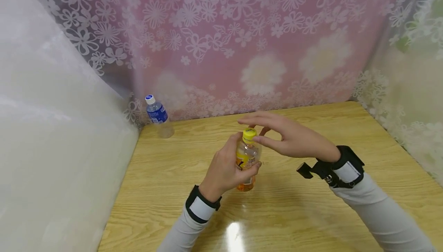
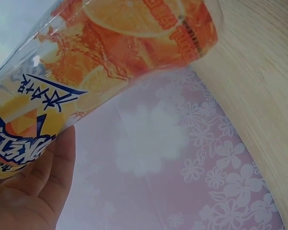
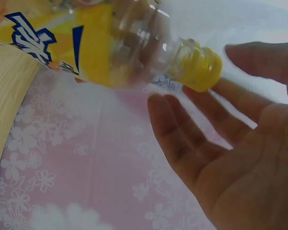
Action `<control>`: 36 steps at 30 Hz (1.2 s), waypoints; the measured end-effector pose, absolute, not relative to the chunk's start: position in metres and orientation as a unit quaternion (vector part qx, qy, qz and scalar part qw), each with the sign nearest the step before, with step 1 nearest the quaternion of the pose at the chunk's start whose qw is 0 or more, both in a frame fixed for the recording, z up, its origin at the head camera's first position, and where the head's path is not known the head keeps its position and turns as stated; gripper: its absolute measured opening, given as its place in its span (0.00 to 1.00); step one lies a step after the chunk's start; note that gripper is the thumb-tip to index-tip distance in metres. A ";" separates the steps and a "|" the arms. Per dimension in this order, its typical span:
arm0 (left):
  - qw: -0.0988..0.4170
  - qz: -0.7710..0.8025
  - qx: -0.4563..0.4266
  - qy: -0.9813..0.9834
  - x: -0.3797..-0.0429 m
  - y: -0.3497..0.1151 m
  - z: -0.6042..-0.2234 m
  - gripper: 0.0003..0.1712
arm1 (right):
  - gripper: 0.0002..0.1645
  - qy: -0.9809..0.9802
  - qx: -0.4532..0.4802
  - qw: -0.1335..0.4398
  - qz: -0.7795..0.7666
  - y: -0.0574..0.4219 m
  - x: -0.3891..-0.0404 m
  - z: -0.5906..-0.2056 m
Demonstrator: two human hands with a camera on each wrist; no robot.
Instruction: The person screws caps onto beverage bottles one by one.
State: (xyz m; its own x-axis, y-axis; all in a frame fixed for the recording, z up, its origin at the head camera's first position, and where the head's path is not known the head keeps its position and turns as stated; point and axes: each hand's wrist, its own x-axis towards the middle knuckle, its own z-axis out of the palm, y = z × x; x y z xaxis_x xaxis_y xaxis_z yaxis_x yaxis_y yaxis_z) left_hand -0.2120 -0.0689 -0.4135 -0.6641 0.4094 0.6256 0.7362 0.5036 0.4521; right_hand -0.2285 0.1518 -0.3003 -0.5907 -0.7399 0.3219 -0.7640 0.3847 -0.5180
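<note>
My left hand (image 1: pixel 223 169) grips a clear plastic drink bottle (image 1: pixel 247 152) around its upper body, thumb on the near side. The bottle has a yellow and orange label with fruit slices (image 2: pixel 129 28) and a yellow cap (image 3: pixel 202 69), which sits on its neck. Around that cap my right hand (image 1: pixel 287 133) holds its fingers spread and loosely bent. In the right wrist view the thumb (image 3: pixel 261 60) stands apart from the cap, and the other fingers reach past its far side. The left fingers (image 2: pixel 57 167) lie behind the label, partly hidden by it.
At the table's back left corner stands a second clear bottle (image 1: pixel 157 113) with a blue label and white cap. A wooden table (image 1: pixel 155 194) lies under the hands. Pink floral curtain (image 1: pixel 214 52) hangs behind, with pale sheeting (image 1: pixel 62 129) at the left.
</note>
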 end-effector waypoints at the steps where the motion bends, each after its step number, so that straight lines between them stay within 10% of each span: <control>1: 0.226 -0.362 -0.342 -0.837 -0.212 -0.069 -0.413 0.48 | 0.29 -0.825 0.464 0.016 0.322 0.153 -0.230 -0.299; 16: 0.212 -0.367 -0.347 -0.837 -0.212 -0.069 -0.416 0.47 | 0.13 -0.858 0.402 0.103 0.303 0.142 -0.231 -0.308; 24: 0.214 -0.372 -0.348 -0.833 -0.212 -0.068 -0.416 0.47 | 0.36 -0.862 0.416 0.067 0.282 0.147 -0.231 -0.306; 36: 0.203 -0.389 -0.348 -0.828 -0.210 -0.068 -0.416 0.47 | 0.27 -0.824 0.472 0.077 0.304 0.155 -0.235 -0.305</control>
